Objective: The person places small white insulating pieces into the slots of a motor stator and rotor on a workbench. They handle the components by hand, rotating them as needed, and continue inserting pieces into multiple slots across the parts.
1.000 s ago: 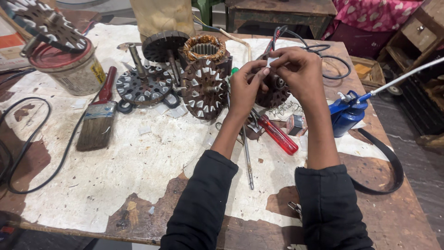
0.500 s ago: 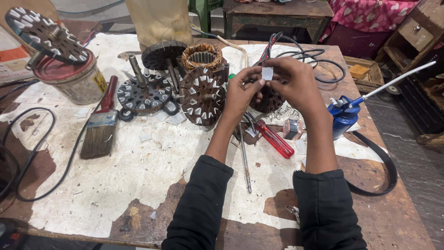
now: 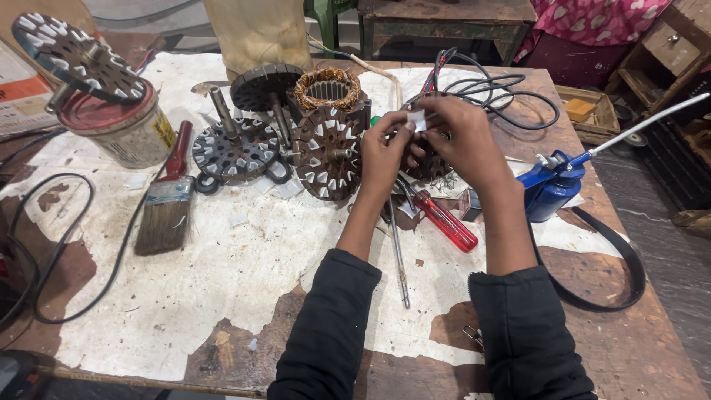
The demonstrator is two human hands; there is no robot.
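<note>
both hands (image 3: 429,144) pinch one small white slip (image 3: 419,121) above a slotted motor core (image 3: 429,161).
left hand (image 3: 385,152) and right hand (image 3: 463,141) meet fingertip to fingertip, closed on the slip; core just beneath, red screwdriver (image 3: 443,220) nearer the onlooker, blue oil can (image 3: 552,189) off the right hand.

motor repair workshop: stator cores (image 3: 235,150), copper winding (image 3: 326,87), screwdriver (image 3: 443,220), oil can (image 3: 552,189) on worn surface (image 3: 222,296)
</note>
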